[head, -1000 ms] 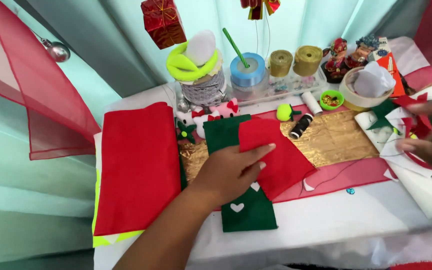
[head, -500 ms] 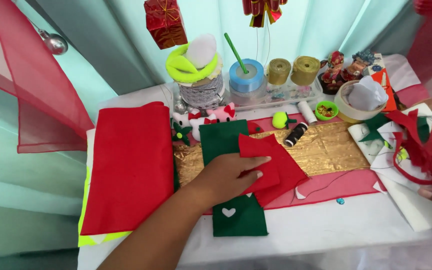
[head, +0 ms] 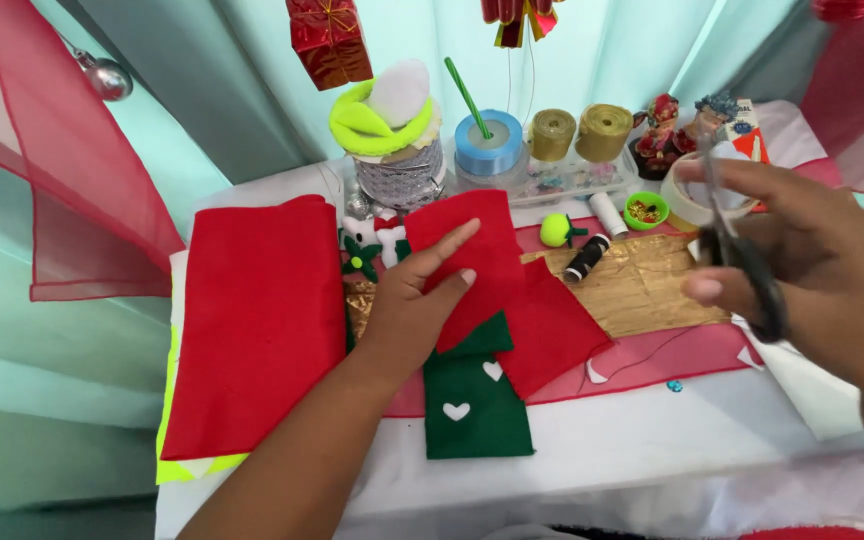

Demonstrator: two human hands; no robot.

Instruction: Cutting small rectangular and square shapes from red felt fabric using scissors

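White-covered craft table before pale green curtains.
Left hand (head: 414, 305) presses flat, fingers spread, on red felt piece (head: 497, 285) at centre; right hand (head: 802, 255), three o'clock, grips black scissors (head: 747, 270).

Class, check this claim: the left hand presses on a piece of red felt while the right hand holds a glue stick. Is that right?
Not quite. In the head view the left hand does press the red felt, but the right hand holds scissors, not a glue stick.

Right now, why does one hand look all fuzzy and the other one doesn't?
In the head view, the right hand with the scissors is close to the camera and smeared; the left hand on the red felt looks sharp, in soft, even light.
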